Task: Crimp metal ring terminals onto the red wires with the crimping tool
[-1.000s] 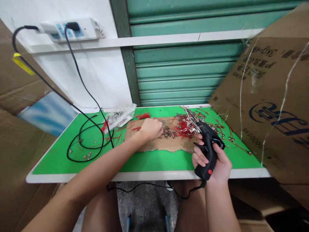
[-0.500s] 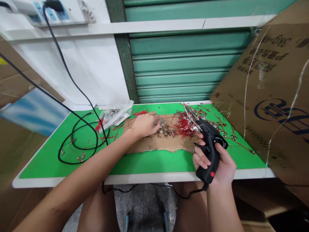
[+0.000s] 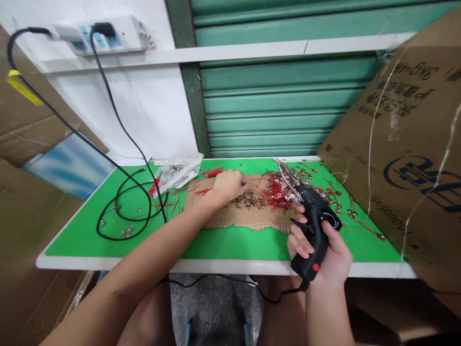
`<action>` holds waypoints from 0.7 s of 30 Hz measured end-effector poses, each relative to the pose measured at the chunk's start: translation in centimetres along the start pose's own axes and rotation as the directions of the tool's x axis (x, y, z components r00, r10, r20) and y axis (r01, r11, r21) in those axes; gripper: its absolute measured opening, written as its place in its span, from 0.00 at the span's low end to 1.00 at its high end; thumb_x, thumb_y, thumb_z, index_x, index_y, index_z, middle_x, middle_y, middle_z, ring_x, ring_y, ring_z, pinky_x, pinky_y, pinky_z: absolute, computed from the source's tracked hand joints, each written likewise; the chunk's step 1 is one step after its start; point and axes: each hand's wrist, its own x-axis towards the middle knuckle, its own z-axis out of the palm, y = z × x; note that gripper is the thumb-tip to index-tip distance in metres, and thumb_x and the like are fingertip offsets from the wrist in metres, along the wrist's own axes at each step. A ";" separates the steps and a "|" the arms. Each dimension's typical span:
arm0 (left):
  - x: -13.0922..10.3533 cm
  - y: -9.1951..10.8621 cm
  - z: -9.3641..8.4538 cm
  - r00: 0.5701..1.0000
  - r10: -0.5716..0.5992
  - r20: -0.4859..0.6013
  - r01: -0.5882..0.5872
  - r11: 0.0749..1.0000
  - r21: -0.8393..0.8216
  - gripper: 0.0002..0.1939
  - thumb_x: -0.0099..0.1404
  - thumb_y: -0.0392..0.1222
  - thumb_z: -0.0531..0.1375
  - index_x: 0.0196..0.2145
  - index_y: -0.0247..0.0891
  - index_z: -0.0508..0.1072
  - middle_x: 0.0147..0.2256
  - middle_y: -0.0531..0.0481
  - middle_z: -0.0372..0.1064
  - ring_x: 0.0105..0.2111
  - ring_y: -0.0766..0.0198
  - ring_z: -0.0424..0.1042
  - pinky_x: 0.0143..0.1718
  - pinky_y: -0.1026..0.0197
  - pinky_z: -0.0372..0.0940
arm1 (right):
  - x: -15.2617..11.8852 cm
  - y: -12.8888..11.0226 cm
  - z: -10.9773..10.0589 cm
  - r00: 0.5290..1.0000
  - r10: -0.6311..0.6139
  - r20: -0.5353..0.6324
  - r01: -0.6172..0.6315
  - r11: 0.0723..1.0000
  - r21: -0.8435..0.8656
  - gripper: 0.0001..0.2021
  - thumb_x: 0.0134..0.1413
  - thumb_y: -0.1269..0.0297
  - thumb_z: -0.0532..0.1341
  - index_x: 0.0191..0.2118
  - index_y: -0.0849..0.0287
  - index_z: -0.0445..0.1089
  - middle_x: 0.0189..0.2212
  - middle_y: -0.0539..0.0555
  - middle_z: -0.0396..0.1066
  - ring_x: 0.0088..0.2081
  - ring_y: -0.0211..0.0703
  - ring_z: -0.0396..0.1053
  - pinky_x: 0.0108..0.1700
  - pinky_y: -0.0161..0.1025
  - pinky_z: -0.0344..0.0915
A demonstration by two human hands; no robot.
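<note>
My right hand [image 3: 320,250] is wrapped round the black grip of a soldering gun [image 3: 314,226], whose metal tip points up and away over a pile of red wires with metal terminals [image 3: 279,190]. A thin metal wire runs along the gun's tip. My left hand [image 3: 230,185] is over the scorched middle of a torn cardboard piece [image 3: 252,218], its fingers curled together and pointing down. What those fingers hold, if anything, is hidden. Small metal pieces lie on the cardboard beside the left hand.
A bundle of red wires [image 3: 213,172] and a clear plastic bag [image 3: 180,173] lie behind my left arm on the green tabletop [image 3: 223,245]. A black cable [image 3: 101,216] loops at left, below a power strip [image 3: 108,36]. A big cardboard box [image 3: 406,144] borders the right side.
The view has tilted up and shifted slightly left. My left hand has moved a little away and right over the cardboard, its fingers drawn together. The right hand still holds the soldering gun.
</note>
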 end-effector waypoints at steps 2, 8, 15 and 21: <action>-0.1 0.0 -0.3 1.000 -0.012 0.007 0.012 1.000 0.006 0.15 0.70 0.43 0.55 0.40 0.38 0.83 0.40 0.40 0.80 0.42 0.52 0.79 0.44 0.56 0.72 | 0.0 0.0 0.1 1.000 0.014 0.009 -0.014 0.999 0.040 0.15 0.57 0.60 0.66 0.49 0.56 0.73 0.35 0.51 0.66 0.19 0.31 0.48 0.17 0.31 0.64; -2.5 -3.0 -1.6 0.986 0.024 -0.166 -0.042 0.993 -0.107 0.13 0.71 0.40 0.54 0.44 0.35 0.78 0.45 0.41 0.78 0.43 0.57 0.76 0.46 0.59 0.70 | 0.0 0.0 0.2 0.999 0.008 0.051 -0.008 1.000 0.007 0.14 0.57 0.59 0.66 0.48 0.54 0.73 0.35 0.50 0.67 0.19 0.32 0.50 0.17 0.30 0.64; -7.7 -5.6 -1.8 0.991 0.126 -0.045 -0.134 0.918 -0.374 0.09 0.70 0.38 0.57 0.37 0.35 0.78 0.33 0.49 0.79 0.32 0.64 0.75 0.37 0.64 0.67 | 0.1 0.0 0.9 0.999 -0.026 0.032 0.027 0.998 -0.049 0.15 0.54 0.59 0.68 0.47 0.57 0.74 0.33 0.50 0.65 0.19 0.31 0.46 0.15 0.30 0.63; -8.1 -5.5 -0.6 0.990 0.142 0.010 -0.126 0.904 -0.408 0.07 0.67 0.35 0.60 0.37 0.36 0.80 0.32 0.50 0.79 0.31 0.65 0.75 0.36 0.65 0.67 | 0.1 0.1 1.3 0.999 -0.041 0.016 0.042 0.992 -0.121 0.14 0.54 0.58 0.68 0.46 0.55 0.75 0.33 0.50 0.63 0.18 0.33 0.44 0.13 0.33 0.61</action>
